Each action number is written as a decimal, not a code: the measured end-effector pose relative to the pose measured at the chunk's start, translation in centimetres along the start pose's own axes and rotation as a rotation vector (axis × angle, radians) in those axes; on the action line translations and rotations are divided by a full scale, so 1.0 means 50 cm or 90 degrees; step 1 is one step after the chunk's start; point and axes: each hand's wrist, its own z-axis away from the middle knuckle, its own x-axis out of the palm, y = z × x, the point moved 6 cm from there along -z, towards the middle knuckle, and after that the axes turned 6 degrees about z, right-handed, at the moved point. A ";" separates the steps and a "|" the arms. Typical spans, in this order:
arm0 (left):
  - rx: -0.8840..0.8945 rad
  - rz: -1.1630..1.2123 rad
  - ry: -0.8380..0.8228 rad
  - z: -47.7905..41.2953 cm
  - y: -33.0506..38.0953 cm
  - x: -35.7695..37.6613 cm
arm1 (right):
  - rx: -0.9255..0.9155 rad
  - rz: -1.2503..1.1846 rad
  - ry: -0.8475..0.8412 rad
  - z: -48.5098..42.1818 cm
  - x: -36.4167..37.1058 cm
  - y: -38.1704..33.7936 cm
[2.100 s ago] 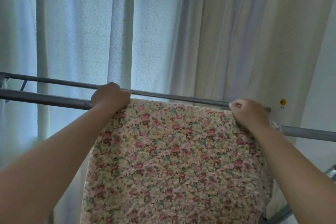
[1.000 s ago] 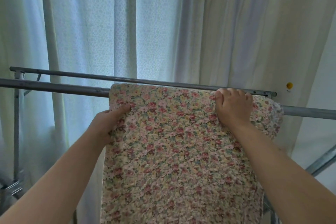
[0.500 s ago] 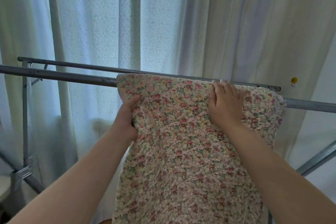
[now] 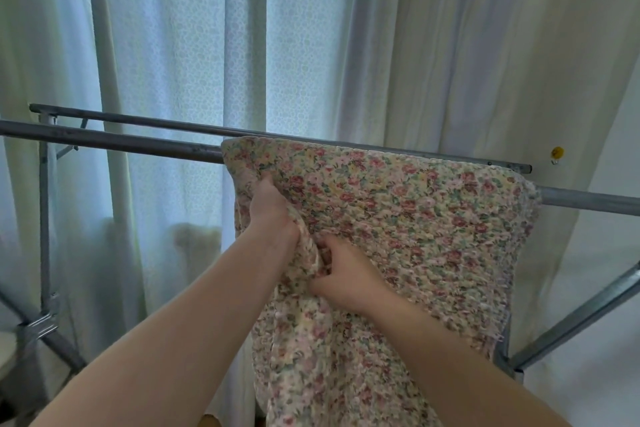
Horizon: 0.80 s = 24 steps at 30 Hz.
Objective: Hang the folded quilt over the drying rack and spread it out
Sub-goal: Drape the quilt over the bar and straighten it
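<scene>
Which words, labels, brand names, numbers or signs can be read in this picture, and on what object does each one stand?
None: no readable text appears anywhere in the picture.
The floral quilt carries only a flower pattern, no label in view.
The drying rack bars show no marking.
The curtains bear only a woven pattern.
The small yellow hook on the wall is too small to tell if anything is printed on it.

Bare stretch of the drying rack (image 4: 114, 142) to the left of the quilt (image 4: 415, 218), open for a hand. Only a short bare piece of bar to the right of it. Curtain (image 4: 173, 45) hanging close behind the bars. Slanted rack leg (image 4: 575, 319) low on the right, crossed legs low on the left.
</scene>
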 end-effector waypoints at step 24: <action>-0.051 -0.295 0.012 -0.004 -0.061 -0.054 | -0.056 0.301 0.321 0.000 -0.099 0.036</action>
